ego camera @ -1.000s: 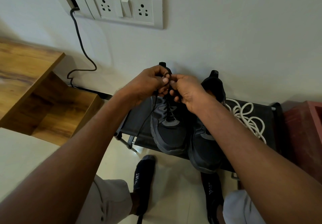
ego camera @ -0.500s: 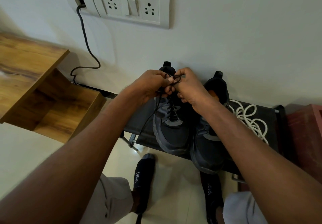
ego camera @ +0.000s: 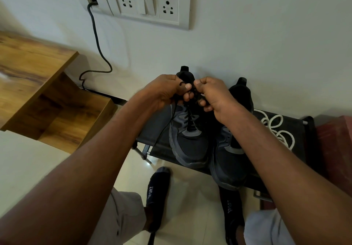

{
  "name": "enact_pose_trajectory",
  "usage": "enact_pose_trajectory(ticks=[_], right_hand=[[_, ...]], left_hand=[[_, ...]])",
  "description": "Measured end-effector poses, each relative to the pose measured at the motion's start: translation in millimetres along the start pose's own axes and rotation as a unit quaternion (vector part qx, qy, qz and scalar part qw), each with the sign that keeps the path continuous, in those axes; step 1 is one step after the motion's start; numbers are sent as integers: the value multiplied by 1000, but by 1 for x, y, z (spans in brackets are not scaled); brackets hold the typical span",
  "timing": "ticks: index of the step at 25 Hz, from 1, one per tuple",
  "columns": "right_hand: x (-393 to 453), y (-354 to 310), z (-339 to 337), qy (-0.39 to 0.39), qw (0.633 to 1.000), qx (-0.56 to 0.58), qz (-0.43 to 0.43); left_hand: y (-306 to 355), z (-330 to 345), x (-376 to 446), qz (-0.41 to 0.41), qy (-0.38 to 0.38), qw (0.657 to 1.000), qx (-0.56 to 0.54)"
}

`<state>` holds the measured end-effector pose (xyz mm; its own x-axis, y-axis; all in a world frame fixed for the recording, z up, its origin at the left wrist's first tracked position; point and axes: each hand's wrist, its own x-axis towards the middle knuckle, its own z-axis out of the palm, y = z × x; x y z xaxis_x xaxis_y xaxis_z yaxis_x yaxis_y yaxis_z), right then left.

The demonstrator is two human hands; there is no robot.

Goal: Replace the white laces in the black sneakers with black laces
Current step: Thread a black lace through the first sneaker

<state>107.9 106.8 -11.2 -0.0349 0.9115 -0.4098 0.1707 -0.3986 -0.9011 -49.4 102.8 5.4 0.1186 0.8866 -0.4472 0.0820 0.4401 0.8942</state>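
Observation:
Two black sneakers stand side by side on a dark rack (ego camera: 297, 128) against the wall. The left sneaker (ego camera: 188, 145) carries a black lace (ego camera: 190, 119) through its eyelets. Above its tongue, my left hand (ego camera: 163, 92) and my right hand (ego camera: 213, 96) each pinch an end of that lace, fingers curled, almost touching. One loose strand hangs down the shoe's left side. The right sneaker (ego camera: 228, 164) shows empty eyelets; my right forearm covers part of it. A pile of white laces (ego camera: 276, 130) lies on the rack to the right.
A wooden shelf unit (ego camera: 47, 96) stands at the left. A socket plate (ego camera: 146, 4) is on the wall with a black cable (ego camera: 97, 40) running down. A red box (ego camera: 337, 149) is at the right. My socked feet (ego camera: 158, 193) rest on the tiled floor.
Both hands have stayed over the left sneaker's tongue, working the black lace ends; the small loop between the fingers has drawn tighter. The view has shifted slightly.

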Motion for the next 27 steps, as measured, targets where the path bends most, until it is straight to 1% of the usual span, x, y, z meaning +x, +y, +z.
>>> enact_pose_trajectory(ticks=[3, 5, 7, 8, 9, 11, 13, 14, 15, 17, 18, 19, 20, 21, 22, 23, 25, 26, 27], right_hand=[[5, 2, -1, 19, 999, 28, 31], [8, 3, -2, 26, 997, 51, 51], [8, 4, -3, 22, 995, 69, 61], [8, 4, -3, 21, 995, 75, 62], [8, 4, -3, 19, 995, 76, 61], [8, 4, -1, 14, 996, 63, 53], [8, 5, 1, 12, 998, 51, 48], [8, 5, 1, 12, 998, 51, 47], [8, 4, 2, 12, 997, 54, 48], [9, 3, 1, 17, 997, 60, 54], [10, 3, 1, 20, 996, 61, 58], [10, 3, 2, 20, 996, 61, 63], [9, 3, 2, 19, 996, 60, 63], [7, 3, 3, 17, 997, 58, 57], [6, 2, 4, 19, 997, 52, 45], [4, 2, 4, 21, 998, 44, 29], [2, -2, 1, 3, 999, 32, -7], [0, -3, -1, -23, 999, 21, -24], [-3, -4, -4, -53, 998, -2, -40]], left_hand=[[2, -6, -3, 2, -51, 998, -34], [3, -10, -4, 8, -85, 996, -34], [4, -12, -5, 14, -92, 995, -20], [3, -12, -5, 22, -80, 996, -7], [2, -12, -5, 41, -52, 997, 26], [-4, -13, -2, 103, 27, 985, 138], [-10, -11, 4, 176, 105, 950, 234], [-12, -8, 7, 224, 141, 922, 282], [-13, -5, 8, 280, 165, 887, 329], [-16, -1, 11, 383, 161, 823, 387], [-18, -1, 12, 413, 147, 806, 398], [-20, -3, 12, 424, 133, 803, 396], [-21, -4, 12, 424, 122, 814, 377], [-21, -5, 13, 408, 116, 837, 345], [-19, -3, 11, 377, 111, 868, 304], [-15, -1, 10, 325, 112, 903, 259], [-7, -1, 8, 164, 111, 968, 151], [-3, -3, 8, 62, 95, 990, 85], [0, -6, 7, -39, 60, 997, 15]])
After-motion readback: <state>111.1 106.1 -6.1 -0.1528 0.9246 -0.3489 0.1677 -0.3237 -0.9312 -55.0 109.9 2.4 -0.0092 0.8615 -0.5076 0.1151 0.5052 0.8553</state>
